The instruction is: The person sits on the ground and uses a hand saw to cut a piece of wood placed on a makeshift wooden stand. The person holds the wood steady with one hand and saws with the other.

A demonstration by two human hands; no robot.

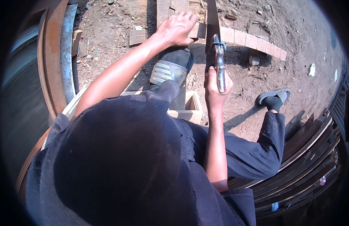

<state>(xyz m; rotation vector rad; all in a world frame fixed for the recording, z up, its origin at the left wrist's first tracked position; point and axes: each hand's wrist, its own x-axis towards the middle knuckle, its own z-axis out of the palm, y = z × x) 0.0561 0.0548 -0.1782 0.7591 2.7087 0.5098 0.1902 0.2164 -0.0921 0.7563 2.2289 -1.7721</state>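
Observation:
A handsaw stands across a wooden strip, its blade pointing away from me. My right hand is closed round the saw's worn, shiny handle, where a blue tie is knotted. To the left of the blade, my left hand lies with its fingers stretched out, pressing down on the near end of the strip over a plank. The strip runs out to the right and has several pencil-like cross lines. Just below that hand, my left foot in a grey slide sandal rests on the plank.
A small wooden box frame sits beneath me. Wood offcuts and chips lie on the dirt ground. Long boards lean at the left, and stacked dark slats lie at the lower right behind my right leg.

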